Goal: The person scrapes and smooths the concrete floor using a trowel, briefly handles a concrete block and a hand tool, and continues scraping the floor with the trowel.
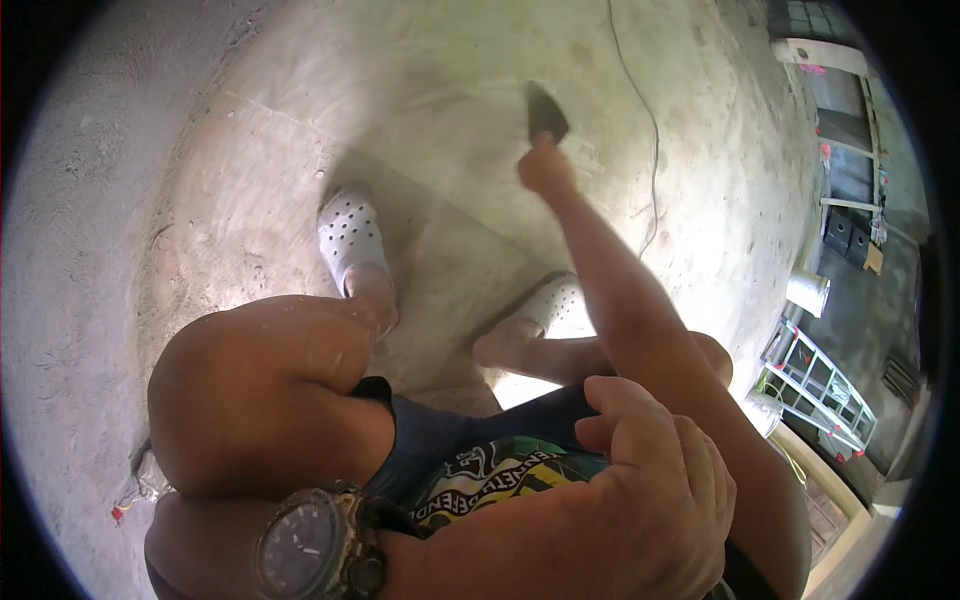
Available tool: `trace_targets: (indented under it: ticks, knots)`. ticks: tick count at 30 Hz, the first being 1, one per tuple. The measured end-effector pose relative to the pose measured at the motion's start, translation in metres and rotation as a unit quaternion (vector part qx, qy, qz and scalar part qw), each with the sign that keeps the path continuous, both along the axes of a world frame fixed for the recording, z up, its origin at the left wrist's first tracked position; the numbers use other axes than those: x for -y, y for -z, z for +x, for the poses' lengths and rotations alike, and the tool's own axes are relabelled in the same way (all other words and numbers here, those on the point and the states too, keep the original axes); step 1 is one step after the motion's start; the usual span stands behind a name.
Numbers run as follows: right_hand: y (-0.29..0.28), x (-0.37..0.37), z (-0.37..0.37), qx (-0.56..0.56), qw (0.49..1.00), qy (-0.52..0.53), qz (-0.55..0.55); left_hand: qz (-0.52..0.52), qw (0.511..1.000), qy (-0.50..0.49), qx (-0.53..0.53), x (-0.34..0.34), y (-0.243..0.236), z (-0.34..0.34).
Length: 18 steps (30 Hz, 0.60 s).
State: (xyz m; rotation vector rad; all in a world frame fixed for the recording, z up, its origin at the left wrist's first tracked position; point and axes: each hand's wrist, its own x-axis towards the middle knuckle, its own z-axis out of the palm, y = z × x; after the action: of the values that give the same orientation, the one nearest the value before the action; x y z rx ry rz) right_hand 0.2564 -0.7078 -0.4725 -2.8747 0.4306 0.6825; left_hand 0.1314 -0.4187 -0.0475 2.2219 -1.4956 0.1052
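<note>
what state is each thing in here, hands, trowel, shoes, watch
right hand: arm stretched out, gripping the trowel
trowel: held, blade against the concrete floor
left hand: resting on the right arm, holding nothing
white clogs: worn, flat on floor
wristwatch: strapped on left wrist

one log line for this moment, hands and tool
posture: squatting on concrete floor | right hand: holds dark trowel on floor | left hand: rests on right arm, wristwatch on wrist

trowel (546, 112) at right fingers: dark grey | floor (250, 170): pale grey, mottled | clogs (350, 235): white, perforated | wristwatch (305, 545): black
</note>
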Motion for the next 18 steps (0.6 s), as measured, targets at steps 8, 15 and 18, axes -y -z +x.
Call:
trace_targets:
  ticks: [8, 15, 18]
  knots:
    - [-0.056, -0.086, -0.028, -0.087, 0.986, -0.07, 0.126, 0.005, 0.998, 0.0, 0.063, 0.002, 0.013, -0.015]
    - [-0.026, -0.007, 0.008, -0.037, 0.972, 0.126, 0.194, -0.048, 0.998, 0.039, -0.017, -0.006, 0.0, -0.006]
    - [0.017, -0.038, -0.018, -0.051, 0.987, -0.153, -0.005, -0.066, 0.998, 0.003, 0.005, 0.0, 0.002, -0.011]
